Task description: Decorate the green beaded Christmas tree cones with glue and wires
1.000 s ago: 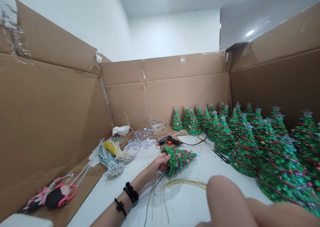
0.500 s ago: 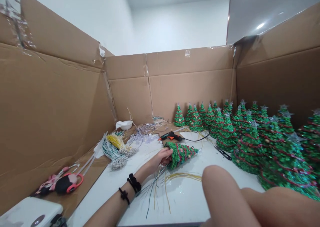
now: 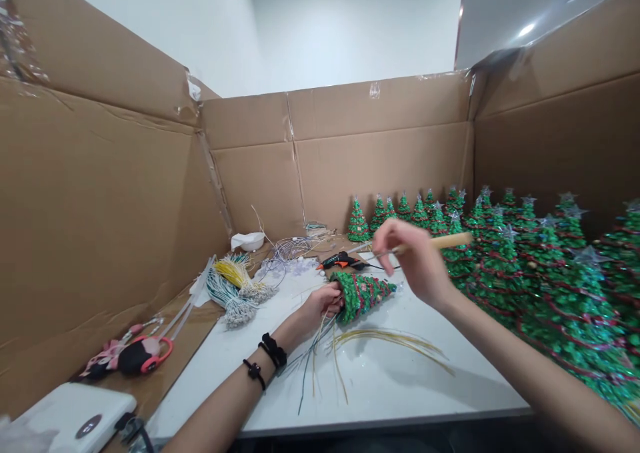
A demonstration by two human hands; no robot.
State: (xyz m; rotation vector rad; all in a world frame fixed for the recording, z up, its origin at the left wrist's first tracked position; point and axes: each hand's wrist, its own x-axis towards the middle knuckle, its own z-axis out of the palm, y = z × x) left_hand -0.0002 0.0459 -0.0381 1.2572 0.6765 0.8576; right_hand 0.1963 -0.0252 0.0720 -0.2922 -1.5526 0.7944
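Left hand [image 3: 323, 303] is what I see first: its fingers are closed around the wide base of a small green tree [image 3: 365, 294], which lies on its side on the white table [image 3: 390, 390] with its tip pointing away from that hand, toward the right. Two black bands [image 3: 265, 363] sit on the wrist behind it. A loose fan of green and yellow strands [image 3: 320, 363] spreads from under the tree's base, back toward me below the left hand.

My right hand [image 3: 415, 260] hangs above and just to the right of the lying tree, not touching it. Its fingers are pinched shut on a wooden-handled tool [image 3: 447, 241]; the handle sticks out to the right of the hand. A thin tip seems to run out on the left side, though it is too blurred for me to be sure.

Just beyond the left hand, past the tree, lies a black and orange glue gun [image 3: 343, 261], its cord running under the right hand. To the left of the left hand lie bundles of yellow and pale wire [image 3: 235, 290], and farther out a white bowl [image 3: 249, 240]. Near my left elbow, well apart from the hand, sit a pink and black object [image 3: 133, 354] and a white device [image 3: 70, 416].

To the right of the right hand stand rows of finished trees [image 3: 525, 273], upright and topped with silver stars. Cardboard walls [image 3: 100, 226] enclose the bench on three sides.
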